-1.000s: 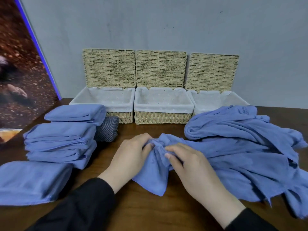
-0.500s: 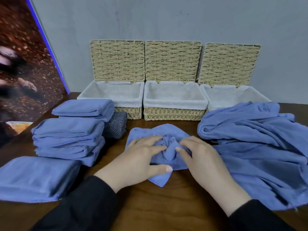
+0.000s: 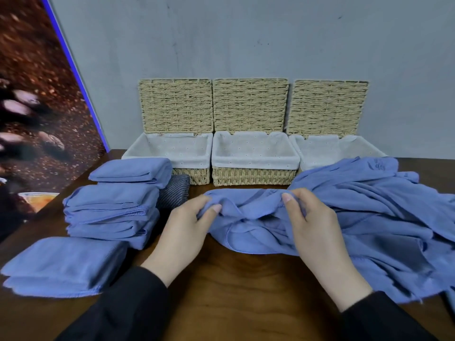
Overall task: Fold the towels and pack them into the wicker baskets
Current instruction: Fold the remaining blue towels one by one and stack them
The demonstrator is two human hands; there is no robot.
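Since half a second ago both hands have drawn apart, stretching the bunched blue towel [image 3: 248,225] sideways across the counter [image 3: 241,291]. Now the left hand [image 3: 187,225] pinches one gathered edge and the right hand [image 3: 312,222] pinches the other, fingers curled into the cloth. It lies crumpled between them, in front of the middle wicker basket [image 3: 253,175], touching the loose heap of unfolded towels [image 3: 384,217] on the right. Folded towels [image 3: 110,205] are stacked on the left; the baskets look unfilled. The risk, I judge, is that the right edge stays tangled with the heap and drags neighbours along, or that mismatched corners give a skewed fold.
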